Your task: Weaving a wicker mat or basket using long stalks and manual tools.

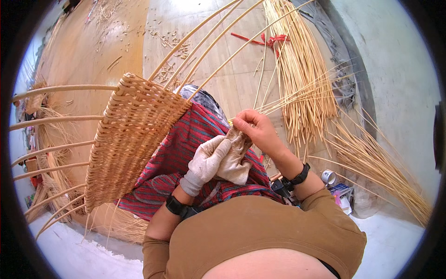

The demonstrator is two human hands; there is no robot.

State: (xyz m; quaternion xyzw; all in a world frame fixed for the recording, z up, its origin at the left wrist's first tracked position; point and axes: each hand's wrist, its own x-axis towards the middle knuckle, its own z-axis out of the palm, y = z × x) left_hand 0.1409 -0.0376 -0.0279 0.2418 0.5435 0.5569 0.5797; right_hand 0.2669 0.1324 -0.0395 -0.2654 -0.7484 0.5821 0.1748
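Note:
My left hand [206,160] wears a white knit work glove, its fingers closed on the side of a second, brown-stained white glove [236,169]. My bare right hand [257,130] pinches the top of that stained glove between thumb and fingers. Both hands are above my lap, over a red and blue striped cloth [169,153]. Left of them a woven wicker panel [130,135] leans on the cloth, touched by neither hand. Long bare rods [65,119] stick out from its left and top edges. Folds hide part of the stained glove.
A big bundle of thin rods [302,83] with a red tie [277,40] lies ahead on the right. More loose rods [381,162] spread at the far right. Short offcuts [169,51] litter the floor. A white cup-like roll [328,176] stands by my right elbow.

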